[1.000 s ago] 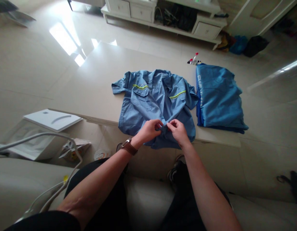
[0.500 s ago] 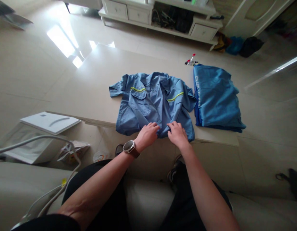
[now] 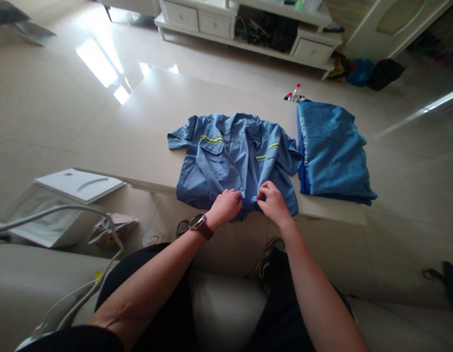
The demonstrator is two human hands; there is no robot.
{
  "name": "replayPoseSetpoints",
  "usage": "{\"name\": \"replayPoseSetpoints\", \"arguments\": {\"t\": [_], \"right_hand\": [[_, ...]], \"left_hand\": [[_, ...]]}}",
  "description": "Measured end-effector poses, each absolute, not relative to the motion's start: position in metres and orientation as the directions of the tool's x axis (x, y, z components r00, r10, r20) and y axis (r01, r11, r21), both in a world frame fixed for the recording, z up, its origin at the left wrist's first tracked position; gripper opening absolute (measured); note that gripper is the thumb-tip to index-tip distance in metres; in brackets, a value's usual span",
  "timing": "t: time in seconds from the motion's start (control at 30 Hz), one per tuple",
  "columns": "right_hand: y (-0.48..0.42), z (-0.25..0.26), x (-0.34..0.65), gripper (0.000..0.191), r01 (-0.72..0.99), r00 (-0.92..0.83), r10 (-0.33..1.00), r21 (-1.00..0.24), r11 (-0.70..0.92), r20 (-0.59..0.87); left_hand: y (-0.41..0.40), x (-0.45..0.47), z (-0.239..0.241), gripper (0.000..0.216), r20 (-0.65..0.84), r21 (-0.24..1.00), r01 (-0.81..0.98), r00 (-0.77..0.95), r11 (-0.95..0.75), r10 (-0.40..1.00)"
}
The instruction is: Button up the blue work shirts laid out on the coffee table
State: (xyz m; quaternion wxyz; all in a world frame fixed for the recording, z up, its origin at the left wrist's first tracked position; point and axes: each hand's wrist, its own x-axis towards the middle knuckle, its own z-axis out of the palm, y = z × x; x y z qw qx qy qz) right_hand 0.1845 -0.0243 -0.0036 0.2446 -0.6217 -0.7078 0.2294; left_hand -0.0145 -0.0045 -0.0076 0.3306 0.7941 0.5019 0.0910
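A light blue short-sleeved work shirt (image 3: pixel 215 164) with yellow stripes lies front up on the pale table (image 3: pixel 138 122), its collar away from me and its lower hem over the near edge. My left hand (image 3: pixel 228 203), below a wristwatch (image 3: pixel 197 222), pinches one front edge near the hem, just below a button. The other front edge is pinched by my right hand (image 3: pixel 271 198), close to the hem too. Between the two hands the front gapes a little, and darker blue cloth shows inside.
Folded blue clothes (image 3: pixel 332 146) are stacked at the table's right end, with red-capped bottles (image 3: pixel 297 89) behind. An open white box (image 3: pixel 57 220) and a pale cable (image 3: pixel 112 227) are at lower left. A white cabinet (image 3: pixel 212 22) stands across the floor.
My right hand has closed its fingers on the shirt's front edge and lifted it slightly, bending the yellow stripe on that side. My left hand stays nearly in place.
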Motion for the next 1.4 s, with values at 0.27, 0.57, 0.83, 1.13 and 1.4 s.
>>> {"name": "replayPoseSetpoints", "arguments": {"t": [0.27,0.57,0.83,1.13,1.4], "right_hand": [[-0.024,0.003,0.178,0.019,0.672,-0.095,0.98,-0.715,0.192,0.174],[-0.025,-0.001,0.175,0.022,0.711,-0.068,0.982,-0.682,0.172,0.177],[-0.023,-0.016,0.182,0.031,0.77,0.013,0.991,-0.633,0.077,0.137],[-0.037,-0.022,0.192,0.039,0.931,-0.048,0.963,-0.361,-0.053,-0.266],[-0.026,-0.009,0.18,0.018,0.812,0.068,0.993,-0.573,-0.114,-0.101]], "left_hand": [[0.001,-0.001,-0.024,0.026,-0.355,0.935,0.179,0.52,0.307,0.777],[-0.002,0.007,-0.017,0.013,-0.453,0.86,-0.042,0.397,0.509,0.798],[0.002,0.001,-0.017,0.026,-0.528,0.746,-0.156,0.452,0.647,0.719],[0.003,0.001,-0.013,0.026,-0.543,0.759,-0.257,0.257,0.598,0.799],[-0.006,0.004,-0.026,0.047,-0.364,0.931,0.068,0.271,0.359,0.891]]}}
